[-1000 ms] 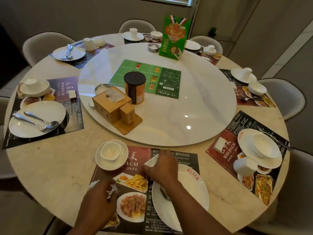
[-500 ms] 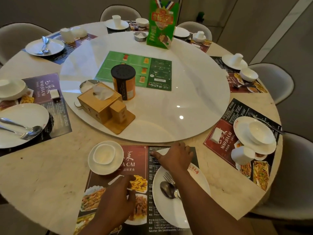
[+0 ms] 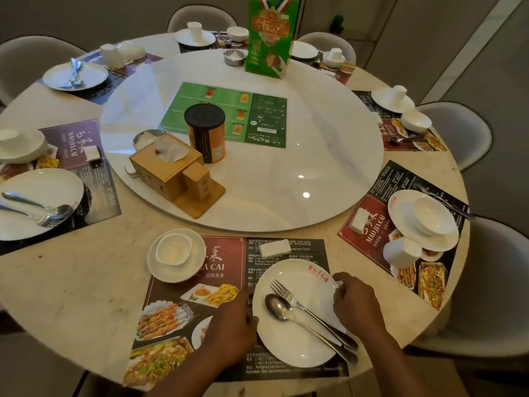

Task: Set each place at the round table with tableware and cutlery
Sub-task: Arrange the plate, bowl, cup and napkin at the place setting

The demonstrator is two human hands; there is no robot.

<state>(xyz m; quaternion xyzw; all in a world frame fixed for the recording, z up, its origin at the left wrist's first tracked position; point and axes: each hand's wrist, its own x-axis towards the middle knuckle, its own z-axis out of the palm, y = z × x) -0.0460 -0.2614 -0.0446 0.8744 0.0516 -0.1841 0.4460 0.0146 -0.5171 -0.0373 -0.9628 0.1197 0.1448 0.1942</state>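
With your left hand (image 3: pixel 232 325) and right hand (image 3: pixel 355 302) gripping opposite rims of the plate (image 3: pixel 289 346), any tilt or jerk could slide the loose fork (image 3: pixel 289 293) and spoon (image 3: pixel 276 304) off it.

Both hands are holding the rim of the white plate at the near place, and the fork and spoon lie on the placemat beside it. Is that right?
Not quite. The head view shows the metal fork and metal spoon lying on the round white plate itself, not on the printed menu placemat. The left hand and right hand do hold its rim.
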